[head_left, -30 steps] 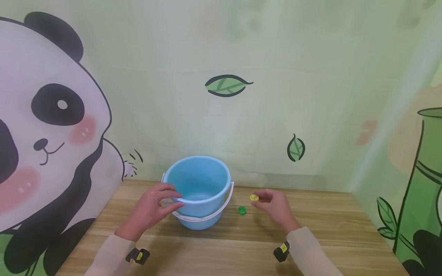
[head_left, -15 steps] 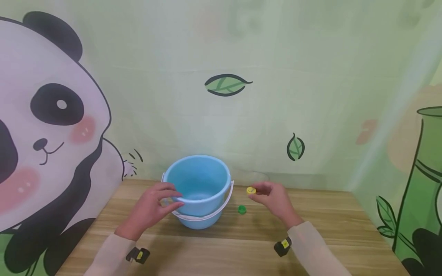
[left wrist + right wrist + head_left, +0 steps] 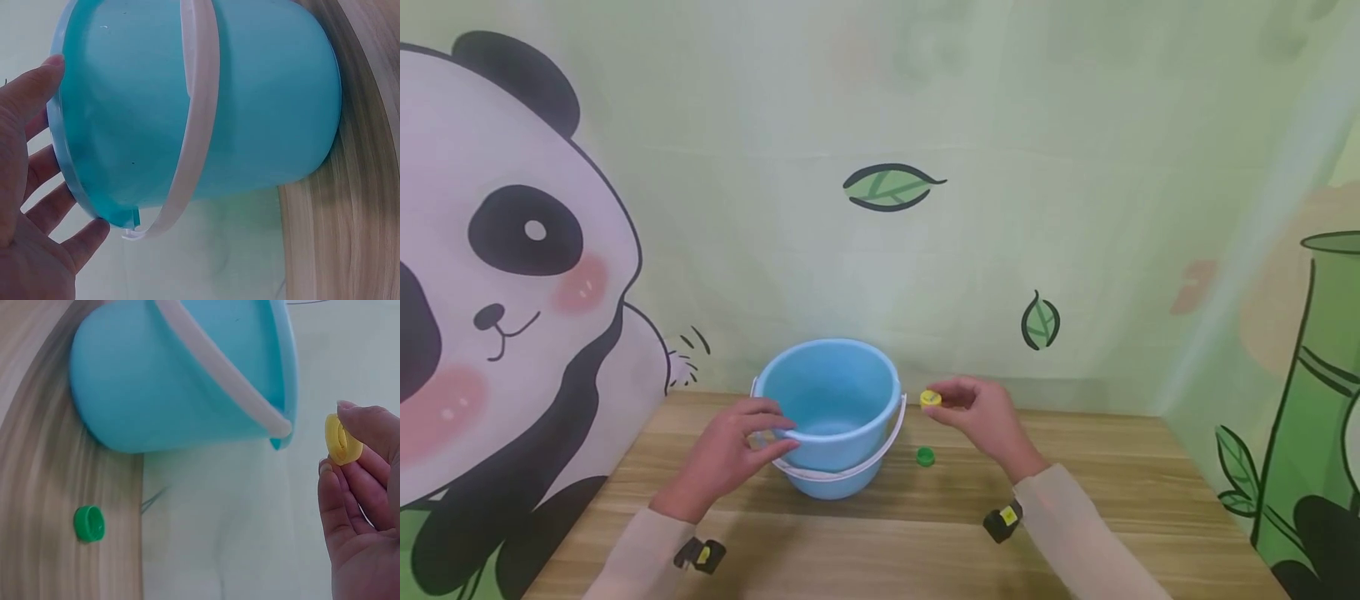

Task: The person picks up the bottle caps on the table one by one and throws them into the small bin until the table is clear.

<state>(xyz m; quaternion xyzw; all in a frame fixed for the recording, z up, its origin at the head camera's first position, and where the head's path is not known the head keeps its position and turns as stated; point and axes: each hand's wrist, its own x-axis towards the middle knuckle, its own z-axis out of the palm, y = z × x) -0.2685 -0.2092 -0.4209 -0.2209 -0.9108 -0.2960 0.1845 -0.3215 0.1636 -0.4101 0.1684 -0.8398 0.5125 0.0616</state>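
Observation:
A light blue bucket (image 3: pixel 850 452) stands upright on the wooden table, its white handle (image 3: pixel 203 94) hanging down at the front. My left hand (image 3: pixel 718 458) holds the bucket's near left rim, with the thumb on the outer side and the fingers across the rim. To the right of the bucket, my right hand (image 3: pixel 988 419) pinches a yellow bottle cap (image 3: pixel 341 439) between thumb and fingertips. That cap is up off the table, about level with the bucket's rim in the head view. On the table below it lies a green bottle cap (image 3: pixel 925 457), hollow side showing.
Behind the table (image 3: pixel 865 550) hangs a pale green backdrop (image 3: pixel 970 250) printed with a panda, leaves and bamboo. It meets the table's back edge just behind the bucket. A small black camera sits at each wrist.
My right hand has lifted the yellow bottle cap and carried it left, nearer the bucket's rim. The left hand, the bucket and the green cap have stayed put.

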